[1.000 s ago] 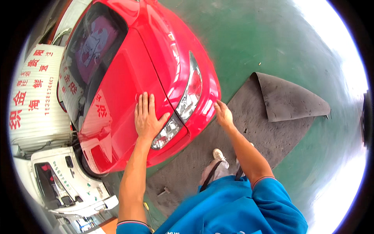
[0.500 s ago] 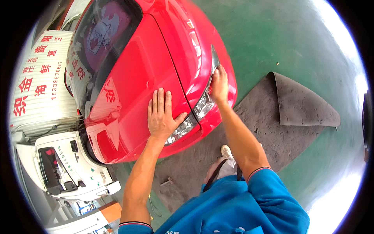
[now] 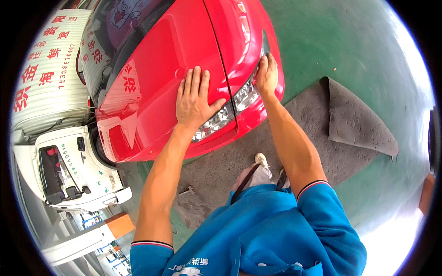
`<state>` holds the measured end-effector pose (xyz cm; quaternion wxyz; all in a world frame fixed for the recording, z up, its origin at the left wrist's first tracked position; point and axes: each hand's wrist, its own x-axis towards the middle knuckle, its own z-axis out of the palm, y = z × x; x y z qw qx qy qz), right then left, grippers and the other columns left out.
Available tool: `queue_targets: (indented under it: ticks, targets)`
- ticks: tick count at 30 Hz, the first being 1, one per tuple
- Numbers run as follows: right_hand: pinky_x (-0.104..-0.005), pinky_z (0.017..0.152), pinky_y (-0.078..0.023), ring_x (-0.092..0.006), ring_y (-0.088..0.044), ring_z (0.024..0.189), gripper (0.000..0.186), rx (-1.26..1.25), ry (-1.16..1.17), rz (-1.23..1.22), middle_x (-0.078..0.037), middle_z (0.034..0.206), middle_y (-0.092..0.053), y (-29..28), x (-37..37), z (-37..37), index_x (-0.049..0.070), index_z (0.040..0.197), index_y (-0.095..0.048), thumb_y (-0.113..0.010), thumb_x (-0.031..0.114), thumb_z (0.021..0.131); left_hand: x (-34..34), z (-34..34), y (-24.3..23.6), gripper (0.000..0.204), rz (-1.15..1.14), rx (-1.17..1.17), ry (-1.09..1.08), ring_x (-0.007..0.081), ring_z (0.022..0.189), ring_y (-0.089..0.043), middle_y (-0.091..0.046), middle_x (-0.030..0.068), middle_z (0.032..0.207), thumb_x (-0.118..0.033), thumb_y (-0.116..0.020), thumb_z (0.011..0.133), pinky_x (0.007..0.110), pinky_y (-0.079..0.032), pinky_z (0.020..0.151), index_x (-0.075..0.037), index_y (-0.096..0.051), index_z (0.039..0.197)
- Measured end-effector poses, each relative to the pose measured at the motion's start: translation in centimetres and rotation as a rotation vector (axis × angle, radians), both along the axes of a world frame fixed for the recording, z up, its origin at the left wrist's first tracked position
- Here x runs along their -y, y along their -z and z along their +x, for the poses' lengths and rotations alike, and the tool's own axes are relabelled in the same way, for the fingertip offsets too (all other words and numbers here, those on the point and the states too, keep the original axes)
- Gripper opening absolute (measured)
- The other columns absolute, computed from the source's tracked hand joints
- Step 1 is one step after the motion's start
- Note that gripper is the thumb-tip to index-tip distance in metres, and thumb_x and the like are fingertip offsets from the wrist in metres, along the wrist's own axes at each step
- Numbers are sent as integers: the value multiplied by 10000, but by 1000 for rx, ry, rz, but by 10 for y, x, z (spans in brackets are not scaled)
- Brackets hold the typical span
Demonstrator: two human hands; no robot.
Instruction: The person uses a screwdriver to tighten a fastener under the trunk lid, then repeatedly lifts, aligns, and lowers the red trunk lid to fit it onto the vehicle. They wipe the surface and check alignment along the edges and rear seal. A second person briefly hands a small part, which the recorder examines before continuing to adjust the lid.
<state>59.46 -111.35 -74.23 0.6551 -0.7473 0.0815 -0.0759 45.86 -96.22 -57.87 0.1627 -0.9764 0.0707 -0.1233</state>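
Observation:
A red car (image 3: 161,69) fills the upper middle, its glossy panel split by a dark seam. My left hand (image 3: 193,101) lies flat on the panel, fingers stretched out and thumb to the side, just above one part of a clear car light (image 3: 216,122). Across the seam, my right hand (image 3: 267,78) is at the edge of the light's other part (image 3: 246,95). Its fingers are bent and held close together; whatever is under them, if anything, is hidden.
A dark grey mat (image 3: 294,138) covers the floor beside the car, its far right corner folded over (image 3: 357,122). A small tool-like object (image 3: 186,190) rests on the mat. To the left stands a white truck cab (image 3: 80,168) with a ribbed white body (image 3: 55,69). The floor (image 3: 322,37) is green.
The car and both hands sit higher in the picture. My left hand stays flat at about the same place on the panel. The fingers of my right hand look more curled at the light.

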Motion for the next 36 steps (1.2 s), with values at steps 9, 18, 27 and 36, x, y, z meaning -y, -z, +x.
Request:
queue_targets:
  ticks: [9,18,27,36]
  targets:
    - [-334,653,-512,-188,-641,672,408,-374,-409,277,-80,676,-659,9,34,-140,-30,912,-699,-677,378,914,-1,-11,3,948,-6,-7,-14,358,1409,-372,-389,204,1517,-604,-692,782,513,-341,1110,-39,-384,1478]
    - [-298,672,-498,-157,-624,699,511,-697,-617,1051,-60,779,-663,-1,-32,-190,-6,917,-675,-534,478,999,2,-8,4,989,-23,-23,14,360,1409,-367,-389,184,1525,-596,-745,740,511,-356,1083,-44,-383,1477]
    - [-370,769,-500,-240,-650,829,367,-653,-683,547,-142,861,-685,43,-33,-217,-7,987,-659,-652,349,899,4,-5,17,983,15,-32,35,384,1387,-388,-398,212,1503,-551,-766,754,516,-357,1088,-37,-356,1485]
    - [-540,765,-523,-431,-678,879,326,-486,-693,-302,-261,894,-690,52,-47,-196,9,1057,-555,-569,264,854,-3,-1,18,964,17,-7,39,387,1378,-404,-425,205,1491,-623,-727,745,528,-385,1046,-43,-417,1450]
